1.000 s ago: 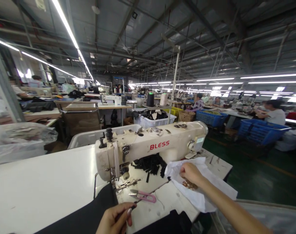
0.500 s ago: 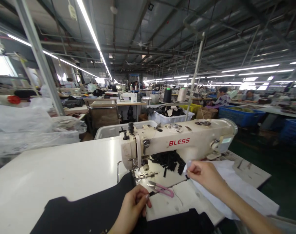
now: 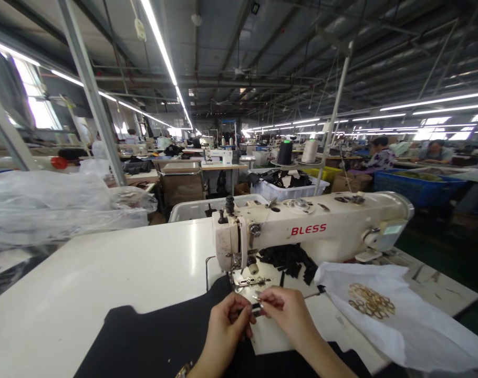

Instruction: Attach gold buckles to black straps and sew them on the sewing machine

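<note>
I see the left hand [image 3: 227,323] and right hand [image 3: 288,315] pinching a small metal piece [image 3: 257,305] between their fingertips (too small for me to make out), close to the sewing machine [image 3: 313,226] needle, above black cloth [image 3: 156,336] spread flat on the bench [image 3: 105,273]. Gold rings [image 3: 371,300] lie on a white bag [image 3: 416,325] at right, within easy reach.

Head-worn view, angled down over a sewing machine [image 3: 310,226], seemingly wide-angle.
</note>
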`<state>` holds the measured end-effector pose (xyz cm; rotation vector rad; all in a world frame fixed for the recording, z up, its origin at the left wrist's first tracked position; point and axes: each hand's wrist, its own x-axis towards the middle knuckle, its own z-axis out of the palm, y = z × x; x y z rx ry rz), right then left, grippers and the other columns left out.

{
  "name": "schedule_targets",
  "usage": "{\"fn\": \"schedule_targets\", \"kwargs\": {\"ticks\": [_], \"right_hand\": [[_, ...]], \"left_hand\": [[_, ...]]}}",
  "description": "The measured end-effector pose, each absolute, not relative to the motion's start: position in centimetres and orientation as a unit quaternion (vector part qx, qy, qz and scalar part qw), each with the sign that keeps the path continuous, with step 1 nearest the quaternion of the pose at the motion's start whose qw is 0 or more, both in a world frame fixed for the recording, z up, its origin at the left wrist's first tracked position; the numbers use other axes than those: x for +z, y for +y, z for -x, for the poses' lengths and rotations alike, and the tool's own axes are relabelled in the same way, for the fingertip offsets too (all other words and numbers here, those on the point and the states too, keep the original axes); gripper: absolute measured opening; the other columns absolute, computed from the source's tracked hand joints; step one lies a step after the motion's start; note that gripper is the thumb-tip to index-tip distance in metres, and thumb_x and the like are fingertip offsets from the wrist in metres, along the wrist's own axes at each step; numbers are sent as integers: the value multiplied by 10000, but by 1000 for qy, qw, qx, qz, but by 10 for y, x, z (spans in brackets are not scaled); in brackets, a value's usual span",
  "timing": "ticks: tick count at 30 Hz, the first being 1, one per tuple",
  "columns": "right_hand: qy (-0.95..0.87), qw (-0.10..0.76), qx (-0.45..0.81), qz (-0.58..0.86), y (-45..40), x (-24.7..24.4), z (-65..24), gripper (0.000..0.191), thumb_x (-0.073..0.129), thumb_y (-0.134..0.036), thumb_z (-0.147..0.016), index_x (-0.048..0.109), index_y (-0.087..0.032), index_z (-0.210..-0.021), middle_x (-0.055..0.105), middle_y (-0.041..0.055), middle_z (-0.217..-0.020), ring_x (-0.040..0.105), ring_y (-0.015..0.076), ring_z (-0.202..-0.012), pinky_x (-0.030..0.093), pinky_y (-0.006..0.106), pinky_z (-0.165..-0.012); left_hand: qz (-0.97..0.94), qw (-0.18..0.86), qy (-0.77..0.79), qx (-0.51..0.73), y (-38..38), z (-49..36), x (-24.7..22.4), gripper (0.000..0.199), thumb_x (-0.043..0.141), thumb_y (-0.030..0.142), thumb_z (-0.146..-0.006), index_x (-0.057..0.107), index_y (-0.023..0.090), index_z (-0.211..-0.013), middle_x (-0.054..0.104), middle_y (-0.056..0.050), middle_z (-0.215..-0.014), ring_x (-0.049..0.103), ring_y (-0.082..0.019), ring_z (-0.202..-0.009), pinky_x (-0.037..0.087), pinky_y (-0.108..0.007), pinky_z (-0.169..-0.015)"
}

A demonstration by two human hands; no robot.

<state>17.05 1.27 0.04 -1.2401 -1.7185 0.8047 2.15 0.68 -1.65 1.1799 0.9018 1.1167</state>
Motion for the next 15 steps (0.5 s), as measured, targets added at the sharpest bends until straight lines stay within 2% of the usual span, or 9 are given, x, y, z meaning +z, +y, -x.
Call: {"fn": "schedule_targets", "kwargs": {"ticks": [3,8,12,15], "right_hand": [[-696,456,292,472,11,-1,-172,100,525,-152,-694,621,-157,-668,668,51,-674,635,167,-637,510,241,-588],[-717,495,246,424,10,-9,-168,121,530,-144,-715,631,-186,-663,682,51,-739,639,170,-703,512,250,-649],[-730,497,243,402,6,-7,-166,135,530,-157,-746,644,-195,-806,680,54,-836,635,169,-773,513,254,-703],[-712,496,320,380,3,-2,-165,179,513,-192,-783,626,-186,-921,648,77,-960,606,185,-883,503,286,-761]], "left_hand": [[-443,678,349,471,10,-22,-21,377,662,438,-632,466,119,-675,579,-20,-517,481,-72,-349,270,-128,-313],[-342,750,326,463,10,-22,-20,356,733,354,-587,485,103,-635,578,-20,-496,493,-57,-358,290,-99,-320],[-284,772,312,475,10,-20,-20,336,774,301,-547,516,96,-612,587,-22,-521,500,-45,-394,345,-91,-366],[-271,781,300,477,10,-19,-20,317,785,278,-540,540,92,-615,597,-30,-546,508,-44,-424,375,-91,-404]]}}
